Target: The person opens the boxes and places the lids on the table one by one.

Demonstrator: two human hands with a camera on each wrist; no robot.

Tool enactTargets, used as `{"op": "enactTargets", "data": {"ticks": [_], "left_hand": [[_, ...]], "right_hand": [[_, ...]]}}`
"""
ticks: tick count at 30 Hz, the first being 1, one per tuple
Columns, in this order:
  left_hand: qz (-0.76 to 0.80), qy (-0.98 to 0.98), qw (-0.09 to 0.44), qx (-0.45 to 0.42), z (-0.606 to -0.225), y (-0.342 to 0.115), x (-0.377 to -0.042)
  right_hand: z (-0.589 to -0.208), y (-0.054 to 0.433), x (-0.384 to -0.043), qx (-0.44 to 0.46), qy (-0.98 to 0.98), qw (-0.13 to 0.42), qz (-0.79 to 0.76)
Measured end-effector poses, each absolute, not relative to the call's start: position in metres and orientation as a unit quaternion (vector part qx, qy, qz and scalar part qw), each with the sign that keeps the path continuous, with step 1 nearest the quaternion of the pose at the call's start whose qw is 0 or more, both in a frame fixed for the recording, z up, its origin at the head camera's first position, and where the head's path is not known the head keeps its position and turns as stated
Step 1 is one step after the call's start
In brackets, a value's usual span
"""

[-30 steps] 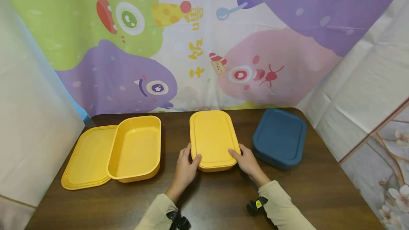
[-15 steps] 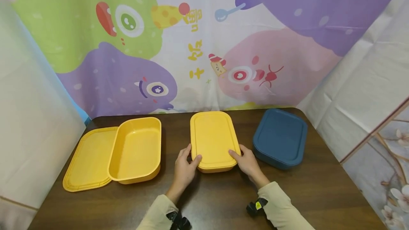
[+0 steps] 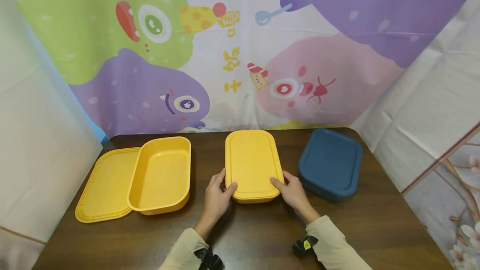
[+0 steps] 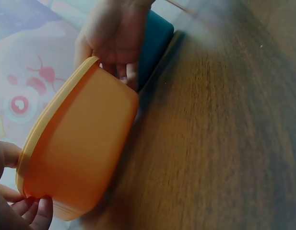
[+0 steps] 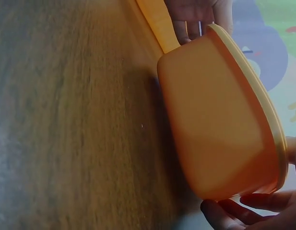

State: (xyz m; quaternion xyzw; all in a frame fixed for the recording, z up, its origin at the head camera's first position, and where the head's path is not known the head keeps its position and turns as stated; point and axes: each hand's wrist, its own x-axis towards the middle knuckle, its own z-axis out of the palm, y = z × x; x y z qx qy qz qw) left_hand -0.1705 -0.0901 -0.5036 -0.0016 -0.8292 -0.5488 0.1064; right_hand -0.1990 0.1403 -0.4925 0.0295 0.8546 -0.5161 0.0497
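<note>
A yellow lidded food container (image 3: 253, 159) is at the middle of the table, its lid on flush. My left hand (image 3: 218, 197) grips its near left corner, thumb on the lid's edge and fingers against the side wall. At the near right corner my right hand (image 3: 292, 191) grips it the same way, thumb over the lid. Both wrist views show the container's plain end wall (image 4: 83, 139) under the lid rim, with fingertips (image 5: 219, 211) of the right hand curled at its lower side.
An uncovered yellow container (image 3: 161, 178) stands to the left, overlapping a yellow lid (image 3: 106, 186) that lies flat. On the right is a blue lidded container (image 3: 331, 161). All are on a dark wooden table (image 3: 255, 236), with a cartoon-printed cloth (image 3: 232, 111) hanging behind it.
</note>
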Motion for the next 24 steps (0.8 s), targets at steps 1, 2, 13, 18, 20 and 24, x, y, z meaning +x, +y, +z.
{"op": "enactTargets", "data": {"ticks": [1, 2, 13, 18, 20, 24], "left_hand": [[-0.550, -0.829, 0.105, -0.004, -0.503, -0.090, -0.170], [-0.550, -0.828, 0.103, -0.006, -0.502, -0.089, -0.170], [-0.557, -0.825, 0.095, -0.008, -0.501, -0.086, -0.164], [-0.555, -0.826, 0.092, -0.009, -0.501, -0.084, -0.161], [-0.554, -0.827, 0.092, -0.011, -0.501, -0.083, -0.160], [-0.558, -0.824, 0.094, -0.009, -0.499, -0.082, -0.159]], "right_hand": [[-0.492, 0.141, -0.198, 0.030, 0.854, 0.048, -0.517], [-0.492, 0.142, -0.197, 0.031, 0.853, 0.047, -0.518], [-0.493, 0.148, -0.188, 0.027, 0.854, 0.045, -0.517], [-0.493, 0.150, -0.184, 0.032, 0.857, 0.046, -0.513], [-0.493, 0.150, -0.183, 0.037, 0.857, 0.047, -0.512], [-0.492, 0.151, -0.182, 0.041, 0.856, 0.043, -0.514]]}}
